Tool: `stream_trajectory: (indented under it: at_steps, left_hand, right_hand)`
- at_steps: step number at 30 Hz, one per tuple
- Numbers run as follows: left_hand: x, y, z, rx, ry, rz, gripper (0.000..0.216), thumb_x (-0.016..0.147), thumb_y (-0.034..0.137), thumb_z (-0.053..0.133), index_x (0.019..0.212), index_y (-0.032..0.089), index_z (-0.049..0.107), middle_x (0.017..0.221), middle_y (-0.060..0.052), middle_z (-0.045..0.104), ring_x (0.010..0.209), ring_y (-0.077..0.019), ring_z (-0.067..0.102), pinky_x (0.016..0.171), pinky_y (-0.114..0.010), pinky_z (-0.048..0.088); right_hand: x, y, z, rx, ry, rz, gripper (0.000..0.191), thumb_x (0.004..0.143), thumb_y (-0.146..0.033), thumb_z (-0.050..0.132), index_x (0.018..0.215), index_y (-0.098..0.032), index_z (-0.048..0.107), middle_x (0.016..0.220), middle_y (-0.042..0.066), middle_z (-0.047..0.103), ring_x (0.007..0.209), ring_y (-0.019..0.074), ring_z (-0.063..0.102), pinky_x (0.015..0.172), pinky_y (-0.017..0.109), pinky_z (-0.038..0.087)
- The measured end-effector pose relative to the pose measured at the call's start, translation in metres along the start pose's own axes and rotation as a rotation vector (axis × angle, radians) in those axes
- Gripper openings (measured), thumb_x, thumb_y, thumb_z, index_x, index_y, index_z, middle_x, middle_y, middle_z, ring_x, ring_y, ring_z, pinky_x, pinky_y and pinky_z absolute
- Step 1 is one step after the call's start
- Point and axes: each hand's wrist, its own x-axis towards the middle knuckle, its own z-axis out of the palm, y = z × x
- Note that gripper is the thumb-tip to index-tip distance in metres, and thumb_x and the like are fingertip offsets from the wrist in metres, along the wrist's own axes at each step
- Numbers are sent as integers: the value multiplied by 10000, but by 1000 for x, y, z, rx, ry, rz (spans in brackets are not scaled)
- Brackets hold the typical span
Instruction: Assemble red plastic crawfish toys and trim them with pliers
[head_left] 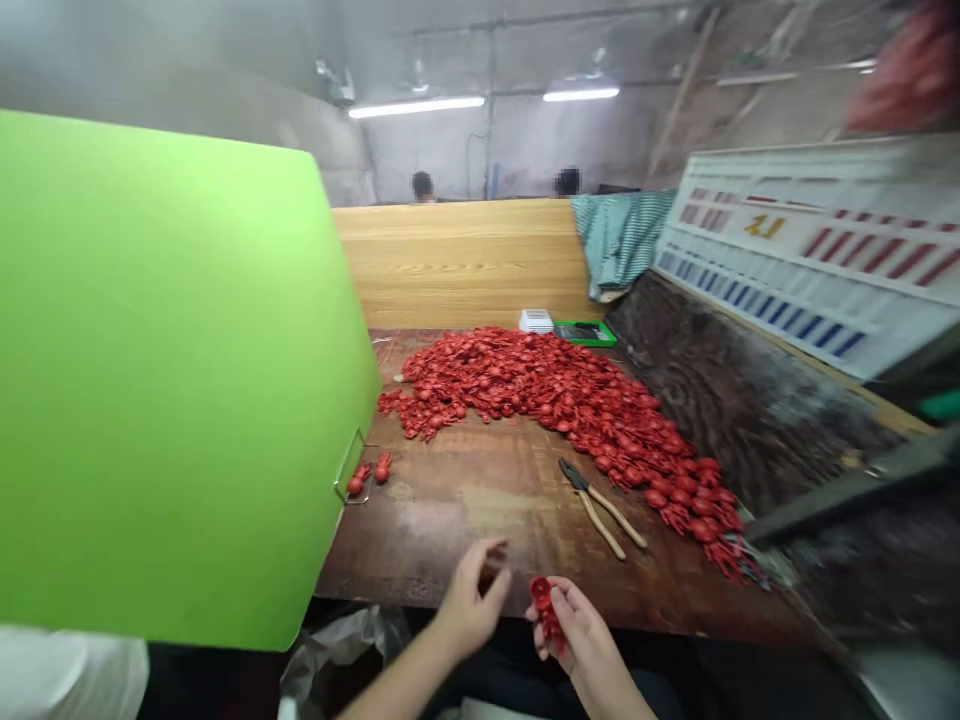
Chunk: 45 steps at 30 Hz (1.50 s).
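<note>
Between the thumb and fingers of my right hand (581,635) is a small red plastic figure part (543,592) with a round, hollow-looking top, held just over the table's front edge. My left hand (474,598) is a little to its left, fingers curved and apart, nothing visible in it; its fingertips are slightly blurred. Beyond both hands lies a large curved pile of red plastic figure parts (525,375), many with round heads and thin limbs. Pliers (600,508) with cream handles rest on the brown table (480,500) before the pile.
At left a tall bright green panel (172,380) blocks the view. Near its edge are a wire loop (352,498) and a few red figures (383,467). A green tray (600,340) and a wooden partition (465,255) stand behind. Dark boards (720,400) border the right.
</note>
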Motion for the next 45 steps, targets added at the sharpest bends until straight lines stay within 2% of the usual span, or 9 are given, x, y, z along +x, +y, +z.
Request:
stream_trajectory:
  at_steps: [5, 9, 12, 16, 20, 23, 28, 35, 45]
  left_hand:
    - [-42, 35, 47, -577, -338, -376, 700, 973, 711, 549, 1384, 166, 706, 1353, -198, 743, 1185, -328, 727, 980, -464, 623]
    - [-22, 30, 35, -651, -282, -516, 631, 833, 693, 750, 1218, 193, 791, 1285, -168, 778, 1120, -347, 743, 891, -464, 655]
    - [-8, 15, 9, -746, -143, -662, 535, 718, 650, 852, 971, 184, 784, 908, -104, 817, 790, -256, 777, 656, -340, 650]
    - [-2, -4, -28, -811, 7, -781, 507, 739, 645, 813, 909, 185, 687, 561, 37, 626, 381, -122, 566, 413, -236, 506]
    - [-11, 2, -55, -906, 118, -849, 542, 819, 640, 743, 1115, 195, 655, 617, 73, 560, 371, -86, 435, 352, -232, 453]
    - [-23, 18, -64, -1141, 190, -930, 526, 906, 558, 665, 1285, 195, 629, 727, 39, 570, 472, -114, 469, 342, -229, 418]
    - [-38, 22, -63, -1297, 217, -1059, 456, 871, 436, 710, 1263, 212, 651, 792, 8, 630, 520, -138, 537, 389, -266, 458]
    - [-35, 0, -70, -1139, 211, -1085, 475, 828, 462, 809, 1191, 181, 687, 963, -80, 777, 732, -221, 753, 570, -305, 569]
    - [37, -10, -69, -877, 221, -919, 346, 902, 388, 660, 1157, 156, 644, 1037, -146, 819, 824, -248, 791, 694, -360, 626]
  right_hand:
    - [-15, -6, 0, -298, 73, -224, 563, 834, -802, 678, 813, -243, 621, 644, 1, 641, 547, 179, 602, 530, 296, 488]
    - [-14, -29, -4, -769, 41, -436, 387, 1006, -561, 587, 816, -244, 706, 840, 70, 744, 792, 238, 682, 751, 356, 522]
    - [6, -43, -10, -975, -69, -503, 417, 1037, -447, 549, 713, -238, 708, 774, 52, 733, 755, 217, 672, 724, 325, 500]
    - [87, -52, -2, -1009, -82, -493, 520, 1054, -451, 509, 602, -216, 617, 523, -15, 567, 532, 167, 571, 571, 287, 445]
    - [209, -69, 57, -1061, -56, -521, 235, 1023, -394, 665, 1004, -166, 717, 919, 29, 739, 816, 176, 701, 810, 363, 590]
    - [289, -81, 110, -1100, -46, -534, 293, 1031, -383, 672, 1241, -179, 682, 1256, 89, 711, 1087, 231, 709, 950, 450, 613]
    - [358, -81, 146, -1166, -36, -520, 349, 1023, -375, 686, 1316, -187, 656, 1350, 105, 674, 1158, 258, 693, 985, 486, 608]
    - [344, -63, 106, -1113, -67, -545, 312, 1031, -377, 675, 1277, -185, 673, 1298, 96, 697, 1104, 236, 707, 951, 455, 621]
    - [271, -69, -1, -1127, -49, -536, 268, 1024, -345, 678, 1225, -168, 675, 1146, 66, 720, 935, 191, 710, 869, 400, 614]
